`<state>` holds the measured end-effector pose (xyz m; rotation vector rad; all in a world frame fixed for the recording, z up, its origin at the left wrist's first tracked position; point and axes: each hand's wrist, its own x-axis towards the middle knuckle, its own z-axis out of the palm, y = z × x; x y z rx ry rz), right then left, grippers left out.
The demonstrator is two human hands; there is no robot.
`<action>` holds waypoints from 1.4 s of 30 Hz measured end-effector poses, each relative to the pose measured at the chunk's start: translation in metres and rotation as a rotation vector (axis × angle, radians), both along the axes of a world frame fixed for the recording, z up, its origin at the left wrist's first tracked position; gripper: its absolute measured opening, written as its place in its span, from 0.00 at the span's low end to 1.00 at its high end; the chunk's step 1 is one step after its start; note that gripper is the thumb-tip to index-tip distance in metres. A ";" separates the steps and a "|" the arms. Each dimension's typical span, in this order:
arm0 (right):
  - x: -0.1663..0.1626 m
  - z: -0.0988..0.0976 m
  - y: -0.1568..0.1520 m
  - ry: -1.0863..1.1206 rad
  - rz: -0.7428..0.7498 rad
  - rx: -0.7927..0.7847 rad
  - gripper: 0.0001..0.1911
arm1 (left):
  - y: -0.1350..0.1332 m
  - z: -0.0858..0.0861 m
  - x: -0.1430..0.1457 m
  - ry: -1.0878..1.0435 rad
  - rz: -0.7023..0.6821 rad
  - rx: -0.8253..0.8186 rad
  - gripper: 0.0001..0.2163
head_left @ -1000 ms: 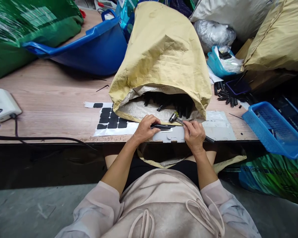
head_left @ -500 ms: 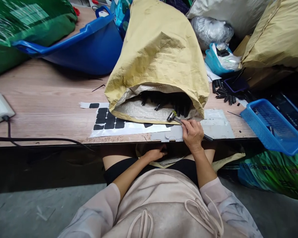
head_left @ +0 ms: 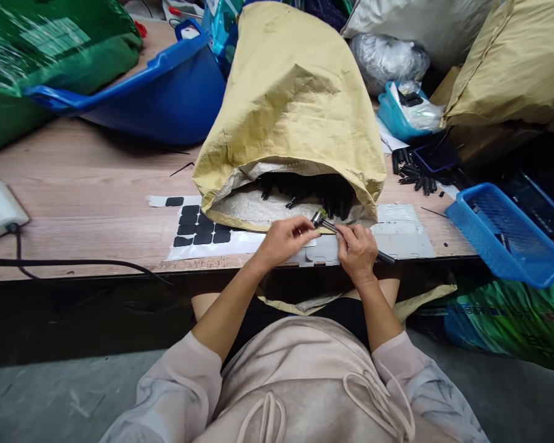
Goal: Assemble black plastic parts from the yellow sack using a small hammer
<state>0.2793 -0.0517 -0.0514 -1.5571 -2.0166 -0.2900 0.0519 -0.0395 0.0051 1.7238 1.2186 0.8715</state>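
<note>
My right hand point(head_left: 357, 251) grips a small hammer point(head_left: 325, 223) with a metal head and a dark handle, at the table's front edge. My left hand point(head_left: 285, 239) is beside it with its fingers curled, fingertips touching the hammer head; what they pinch is too small to make out. Both hands sit just before the mouth of a tan sack point(head_left: 290, 117) lying on its side, with several black parts point(head_left: 314, 187) inside. A white sheet of black square pads point(head_left: 198, 226) lies left of my left hand.
A blue tub point(head_left: 166, 92) and a green bag point(head_left: 41, 55) stand at the back left. A white device point(head_left: 0, 206) with a black cable sits far left. Blue baskets point(head_left: 505, 234) and loose black parts point(head_left: 415, 175) lie at the right. Another tan sack point(head_left: 512, 67) is back right.
My left hand held a black part on the table, dropped to my lap below the edge, then came back up to the hammer head. My right hand stayed with the hammer.
</note>
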 end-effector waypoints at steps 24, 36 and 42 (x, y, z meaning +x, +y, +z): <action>0.003 -0.002 0.003 0.037 0.011 -0.010 0.13 | -0.001 -0.038 -0.034 0.336 0.039 0.143 0.08; -0.010 0.036 -0.034 0.322 0.271 -0.189 0.17 | 0.000 -0.049 -0.031 0.370 0.057 0.213 0.09; -0.017 0.034 -0.042 0.317 0.295 -0.134 0.17 | 0.001 -0.051 -0.030 0.368 0.050 0.216 0.08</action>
